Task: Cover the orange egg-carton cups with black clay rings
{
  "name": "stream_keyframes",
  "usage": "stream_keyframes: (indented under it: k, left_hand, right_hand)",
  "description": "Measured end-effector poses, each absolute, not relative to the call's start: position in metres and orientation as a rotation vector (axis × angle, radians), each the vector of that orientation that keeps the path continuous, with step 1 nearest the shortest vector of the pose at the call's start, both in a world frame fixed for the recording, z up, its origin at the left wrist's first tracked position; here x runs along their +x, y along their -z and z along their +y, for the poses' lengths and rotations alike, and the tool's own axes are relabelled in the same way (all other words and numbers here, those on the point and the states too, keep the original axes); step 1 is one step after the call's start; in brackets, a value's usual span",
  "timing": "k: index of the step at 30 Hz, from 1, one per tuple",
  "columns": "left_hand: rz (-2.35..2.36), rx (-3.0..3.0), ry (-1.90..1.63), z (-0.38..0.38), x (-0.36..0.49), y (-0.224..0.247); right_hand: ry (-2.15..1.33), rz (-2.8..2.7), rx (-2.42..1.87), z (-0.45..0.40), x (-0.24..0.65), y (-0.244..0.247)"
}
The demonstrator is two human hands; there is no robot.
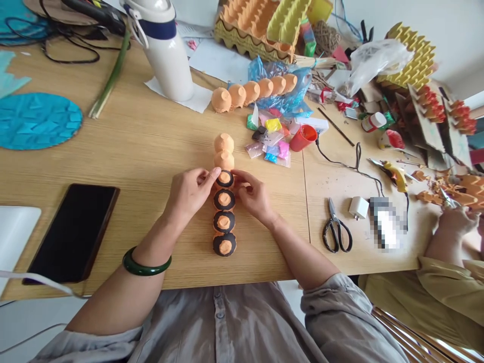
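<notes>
An orange egg carton strip (224, 222) of several joined cups lies lengthwise on the table in front of me. Its nearer cups carry black rings around orange middles; the two far cups are plain orange. My left hand (191, 191) presses its thumb and curled fingers at the left edge of the farthest black ring (226, 178). From the other side my right hand (254, 195) touches the same cup, index finger stretched along it and the other fingers curled in. Together the hands hold the strip between them. Parts of the fingertips are hidden against the cups.
Beyond lie a second orange carton strip (251, 92), colored clay packets (273, 131) and a red cup (303, 137). A white thermos (166, 55) stands at the back left, a phone (73, 232) at left. Scissors (335, 232) lie right; a co-worker's hands (457, 222) work beyond.
</notes>
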State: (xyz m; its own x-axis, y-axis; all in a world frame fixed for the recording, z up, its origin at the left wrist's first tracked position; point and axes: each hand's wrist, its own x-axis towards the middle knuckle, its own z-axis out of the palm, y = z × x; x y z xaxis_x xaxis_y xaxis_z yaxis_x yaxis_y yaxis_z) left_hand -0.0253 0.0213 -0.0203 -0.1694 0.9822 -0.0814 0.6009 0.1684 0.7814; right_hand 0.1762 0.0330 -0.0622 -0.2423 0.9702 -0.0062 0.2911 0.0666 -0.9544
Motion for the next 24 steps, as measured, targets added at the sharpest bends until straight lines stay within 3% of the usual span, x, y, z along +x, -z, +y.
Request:
stream_keyframes:
  k: [11,19,24]
  left_hand:
    - [1.635,1.384,-1.285,0.024,-0.024,0.030]
    - [1.547,1.364,-1.370,0.024,-0.019,0.024]
    - [1.493,1.423,-1.392,0.022,-0.013,0.024]
  right_hand:
    - [-0.919,-1.534,-1.301,0.041,0.183,0.054]
    - [-0.920,-1.340,-1.372,0.071,0.214,0.038]
    - [-0.791,-1.226,-1.656,0.108,0.232,0.018]
